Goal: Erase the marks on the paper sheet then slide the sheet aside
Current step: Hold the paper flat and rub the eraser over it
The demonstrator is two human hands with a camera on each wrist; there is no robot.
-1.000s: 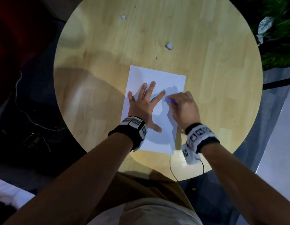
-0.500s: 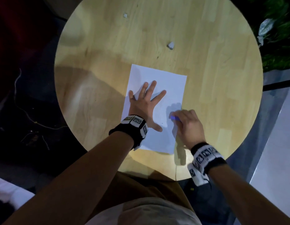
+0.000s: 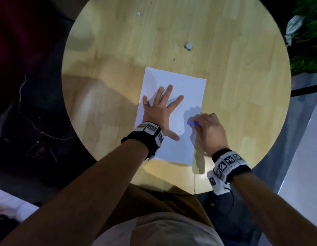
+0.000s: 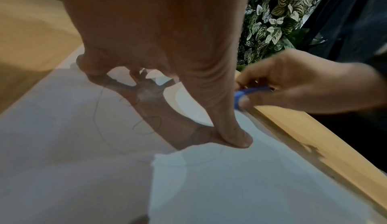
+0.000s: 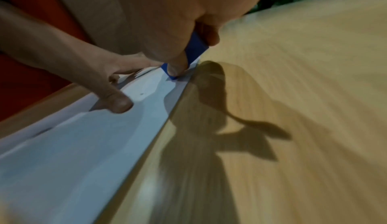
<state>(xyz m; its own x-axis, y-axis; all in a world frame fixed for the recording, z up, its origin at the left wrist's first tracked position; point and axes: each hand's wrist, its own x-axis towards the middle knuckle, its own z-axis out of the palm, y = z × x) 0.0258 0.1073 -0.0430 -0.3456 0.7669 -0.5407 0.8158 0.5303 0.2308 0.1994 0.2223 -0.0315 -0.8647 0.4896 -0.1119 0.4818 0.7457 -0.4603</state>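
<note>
Dim room, dark floor around a round wooden bench [image 3: 234,103], leafy plant [image 3: 307,32] at 2 o'clock off its edge.

Head view: white paper sheet [image 3: 182,86] lies flat on the near half of the bench, slightly rotated, long axis running 6 to 12. Left hand [image 3: 159,112] is flat on the sheet's left half, fingers straight & spread, thumb out toward 4 o'clock; that grip is relaxed, just pressing. Right hand [image 3: 207,130] sits at the sheet's right edge, 3 o'clock side, fingers curled round a small blue eraser [image 3: 193,123] whose tip touches the paper. Two small whitish scraps [image 3: 188,46] lie on bare wood at 12, well apart from the sheet. Both wrists carry black-and-white marker bands [image 3: 150,128].

Left wrist view: left hand's fingertips [image 4: 236,138] press the sheet [image 4: 251,186]; thin pencil loops [image 4: 146,126] show under its shadow. Right hand [image 4: 303,82] w/ eraser [image 4: 240,95] at 3 o'clock, by the sheet's edge.

Right wrist view: thumb & fingers pinch the eraser [image 5: 194,49], its lower corner on the sheet [image 5: 73,161] just beside the paper's edge. Left thumb [image 5: 117,101] presses paper at 9 o'clock. Picture is blurred.
</note>
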